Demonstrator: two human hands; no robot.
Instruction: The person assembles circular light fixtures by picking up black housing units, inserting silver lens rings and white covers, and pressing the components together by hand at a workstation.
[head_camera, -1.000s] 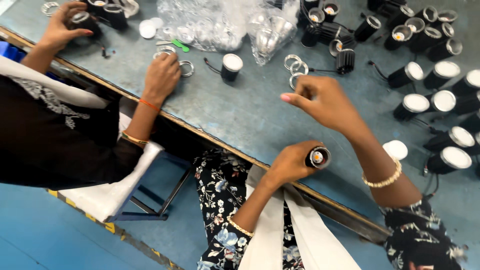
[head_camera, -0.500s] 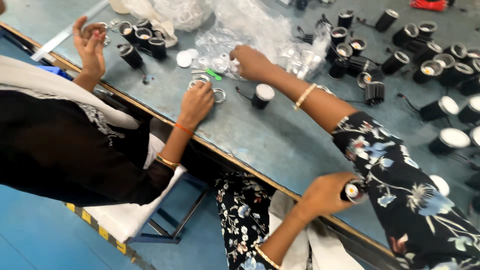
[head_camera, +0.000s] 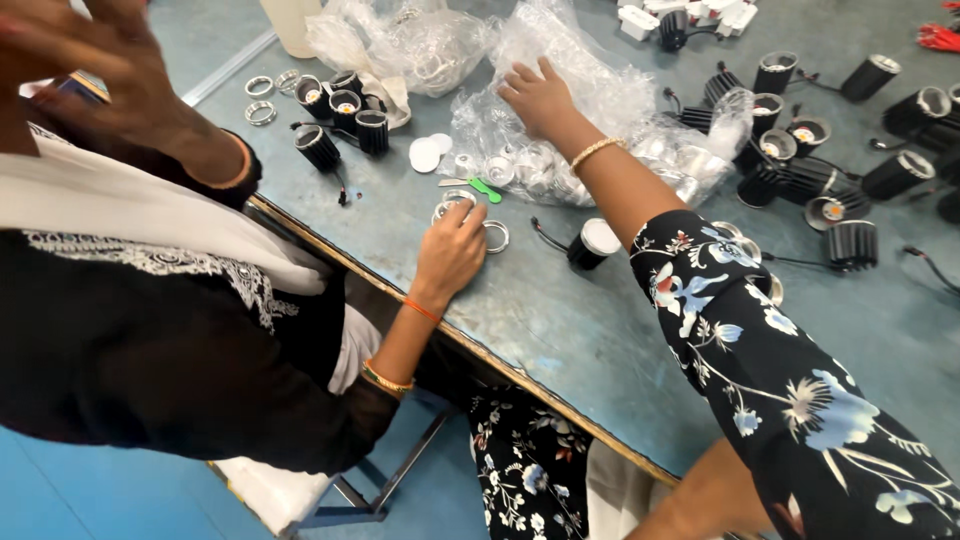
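My right hand (head_camera: 540, 98) lies flat, fingers spread, on a crumpled clear plastic bag (head_camera: 600, 80) at the far side of the blue-grey table (head_camera: 560, 310); it grips nothing. My floral sleeve (head_camera: 760, 350) crosses the table and hides my left hand; only the left forearm (head_camera: 700, 490) shows at the bottom. A black finned lamp housing with a white cap (head_camera: 592, 243) lies beside my arm. Shiny silver cups (head_camera: 530, 170) fill the bag's near end.
A co-worker on the left rests one hand (head_camera: 450, 250) on metal rings (head_camera: 496, 236) and holds the other hand (head_camera: 100, 70) raised. Also there: a green-handled tool (head_camera: 482, 187), white discs (head_camera: 425, 155), and black housings at the back left (head_camera: 340, 115) and right (head_camera: 800, 150).
My right hand has reached further forward onto the plastic bag. My left hand with the black lamp housing has dropped out of sight behind my sleeve. The co-worker's far hand has risen.
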